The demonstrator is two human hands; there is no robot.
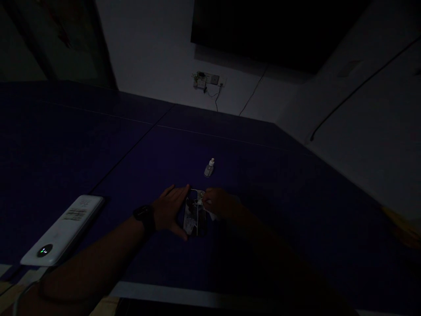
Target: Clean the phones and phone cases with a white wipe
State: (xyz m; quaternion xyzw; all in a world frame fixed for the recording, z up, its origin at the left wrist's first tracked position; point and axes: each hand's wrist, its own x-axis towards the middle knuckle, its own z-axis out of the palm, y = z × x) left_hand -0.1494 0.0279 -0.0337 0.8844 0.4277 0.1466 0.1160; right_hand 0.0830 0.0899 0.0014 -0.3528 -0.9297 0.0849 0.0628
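Note:
A phone case (191,216) with a dark and pale printed pattern lies flat on the dark blue table (158,158); it could also be a phone in its case. My left hand (169,210), with a black watch on the wrist, rests at its left edge, fingers stretched and thumb spread. Over the upper right part, my right hand (219,202) is closed in a pinch on a crumpled white tissue (213,216), partly hidden under the palm. Just beyond the case, a small clear bottle (208,169) with a white cap stands on the table.
A white power bank (66,232) with a lit display lies at the left near the front edge. Sockets with plugs and cables (207,80) are on the far wall, below a large dark screen (276,30). The room is very dim.

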